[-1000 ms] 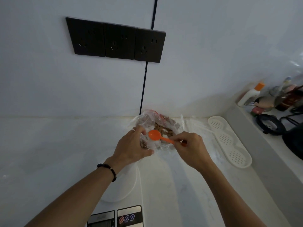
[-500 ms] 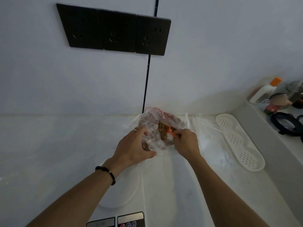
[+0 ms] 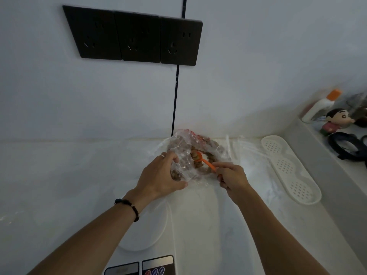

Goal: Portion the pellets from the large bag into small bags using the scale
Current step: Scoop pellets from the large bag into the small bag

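Scooping pellets out of the big bag, just beyond the scale

Near the bottom edge sits the scale. Past it, mid-frame, the left hand grips the large bag open while the right hand pinches an orange spoon. Best lift level and slow. The pellets look brown and loose in crinkly clear plastic.

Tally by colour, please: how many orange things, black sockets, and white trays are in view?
Orange: 2, spoon and bottle cap
Black sockets: 3
White trays: 1
Total: 6
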Demonstrator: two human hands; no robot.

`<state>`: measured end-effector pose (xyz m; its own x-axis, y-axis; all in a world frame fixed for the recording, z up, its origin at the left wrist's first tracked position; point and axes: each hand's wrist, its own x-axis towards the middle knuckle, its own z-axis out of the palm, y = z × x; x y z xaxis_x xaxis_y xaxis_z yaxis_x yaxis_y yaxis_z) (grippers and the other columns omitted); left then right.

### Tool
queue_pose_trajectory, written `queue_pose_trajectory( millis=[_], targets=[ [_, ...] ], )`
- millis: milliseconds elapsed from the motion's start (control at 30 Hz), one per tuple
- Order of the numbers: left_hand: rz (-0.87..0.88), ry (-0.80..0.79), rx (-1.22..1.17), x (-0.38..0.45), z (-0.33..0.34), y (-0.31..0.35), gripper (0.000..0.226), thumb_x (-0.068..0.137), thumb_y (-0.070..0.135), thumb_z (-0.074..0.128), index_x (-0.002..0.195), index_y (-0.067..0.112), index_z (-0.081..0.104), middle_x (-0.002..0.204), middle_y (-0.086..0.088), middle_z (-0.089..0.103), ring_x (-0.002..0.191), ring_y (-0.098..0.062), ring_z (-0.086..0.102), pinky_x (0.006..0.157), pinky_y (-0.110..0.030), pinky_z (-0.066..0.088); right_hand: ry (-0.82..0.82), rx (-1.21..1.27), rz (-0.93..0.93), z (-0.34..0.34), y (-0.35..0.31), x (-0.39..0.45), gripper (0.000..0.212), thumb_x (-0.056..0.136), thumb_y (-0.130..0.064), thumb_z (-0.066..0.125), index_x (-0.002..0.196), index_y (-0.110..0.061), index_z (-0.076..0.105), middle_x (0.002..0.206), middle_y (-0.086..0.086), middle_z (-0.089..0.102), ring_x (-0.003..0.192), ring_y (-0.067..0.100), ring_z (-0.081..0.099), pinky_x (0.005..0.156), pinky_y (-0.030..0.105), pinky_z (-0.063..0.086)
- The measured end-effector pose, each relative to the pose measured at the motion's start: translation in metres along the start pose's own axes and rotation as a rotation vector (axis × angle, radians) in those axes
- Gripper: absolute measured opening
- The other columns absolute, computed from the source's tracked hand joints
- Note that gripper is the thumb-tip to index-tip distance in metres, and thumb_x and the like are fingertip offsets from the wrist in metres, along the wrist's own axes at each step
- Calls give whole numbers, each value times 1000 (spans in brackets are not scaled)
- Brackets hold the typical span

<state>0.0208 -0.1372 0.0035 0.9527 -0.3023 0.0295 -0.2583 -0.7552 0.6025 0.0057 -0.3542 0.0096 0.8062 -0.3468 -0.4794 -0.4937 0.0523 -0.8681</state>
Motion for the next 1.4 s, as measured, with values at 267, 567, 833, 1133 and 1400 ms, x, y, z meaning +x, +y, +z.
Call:
queue_pose_trajectory(
  millis=[267,567,833,1133,1400],
  targets=[
    [-9,-7,-23,2,-1,1,59,63,49,80,105,31,42,109,11,52,98,-11,53,75,-30,49,-28,28,-72,-24,-12,-19,27,87,11,51,88,-4,73,75,14,65,55,16,43,40,20,31],
    [1,-14,-24,-1,0,-1,61,63,49,81,108,29,44,108,11,52,101,-11,52,78,-31,49,164,-599,-329,-10,-8,-12,29,89,2,52,90,-13,77,74,2,66,65,25,60,60,34,51],
    [-1,-1,-19,-1,-3,-4,60,62,50,80,105,30,44,104,10,53,94,-13,55,75,-33,51,58,-433,-220,21,0,-1,26,89,4,54,101,-6,75,80,0,67,57,8,48,50,16,35],
    [11,-8,-36,0,-2,-3,61,62,48,81,106,29,43,104,12,52,100,-12,53,77,-34,51,66,49,21,-4,1,-15,25,87,14,49,89,1,72,76,15,59,54,15,40,42,22,30],
    [18,-3,-30,0,-2,0,61,64,46,82,108,27,45,107,15,50,103,-10,53,76,-27,48,5,125,0,-19,-10,-26,23,89,12,50,91,2,70,83,18,64,52,14,42,38,19,29]
  ],
)
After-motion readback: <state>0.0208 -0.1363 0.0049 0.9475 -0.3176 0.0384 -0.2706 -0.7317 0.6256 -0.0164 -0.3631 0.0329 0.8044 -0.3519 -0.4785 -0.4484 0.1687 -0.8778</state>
